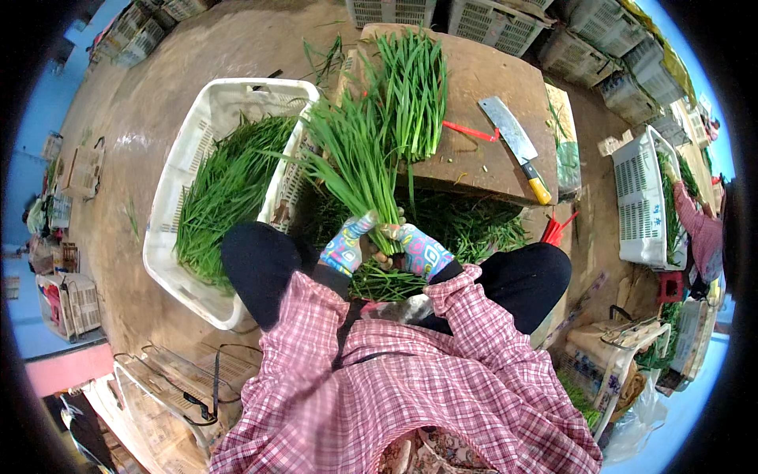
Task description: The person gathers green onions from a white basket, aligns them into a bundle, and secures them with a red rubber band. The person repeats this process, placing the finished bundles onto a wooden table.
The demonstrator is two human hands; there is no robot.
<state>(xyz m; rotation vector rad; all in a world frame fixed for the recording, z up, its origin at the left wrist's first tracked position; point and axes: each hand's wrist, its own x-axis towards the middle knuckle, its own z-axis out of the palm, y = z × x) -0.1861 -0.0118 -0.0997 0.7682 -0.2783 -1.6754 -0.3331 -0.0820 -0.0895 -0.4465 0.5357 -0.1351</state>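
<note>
My left hand and my right hand, in patterned fingerless gloves, hold a bunch of long green leafy stalks near its lower end, above my lap. The leaf tips spread up and to the left. Another bunch of green stalks lies on a wooden board in front of me. To its right rest a red tie strip and a cleaver with a yellow and black handle. Cut greens lie below my hands.
A white plastic crate with loose greens stands at my left. Red strips lie by my right knee. More crates stand beyond the board. At the far right a person's sleeved arm reaches into another crate.
</note>
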